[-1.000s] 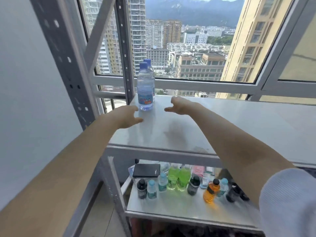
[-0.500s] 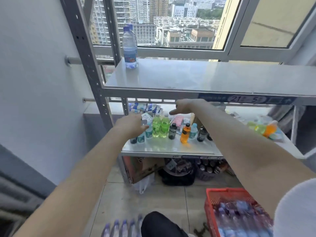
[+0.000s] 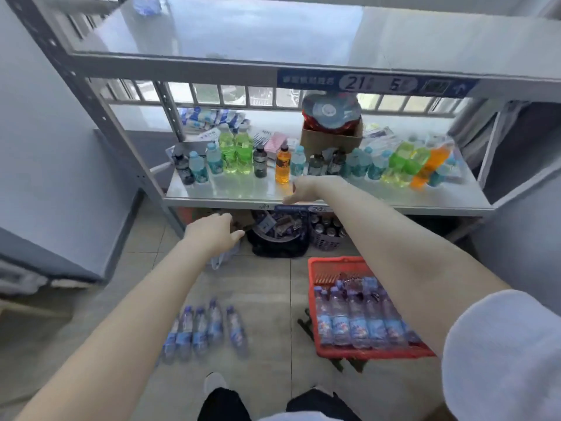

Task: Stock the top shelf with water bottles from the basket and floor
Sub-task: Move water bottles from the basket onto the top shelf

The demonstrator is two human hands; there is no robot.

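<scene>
The top shelf (image 3: 273, 34) is a pale metal board, and the base of a water bottle (image 3: 146, 6) stands at its far left corner. A red basket (image 3: 337, 264) on the floor at the right holds several water bottles (image 3: 358, 314). Several more water bottles (image 3: 206, 328) lie side by side on the tiles at the left. My left hand (image 3: 212, 235) hangs empty below the middle shelf, fingers loosely apart. My right hand (image 3: 306, 189) hovers empty at the middle shelf's front edge, fingers loosely curled.
The middle shelf (image 3: 243, 192) carries a row of green, orange, dark and pale blue drink bottles and a cardboard box (image 3: 331, 141). Under it sit a black bin (image 3: 280, 238) and a small basket of cans (image 3: 326, 235). A grey wall (image 3: 39, 117) runs on the left.
The view has tipped down from the top shelf to the floor. Both empty hands have dropped from the top shelf to the level of the middle shelf and below.
</scene>
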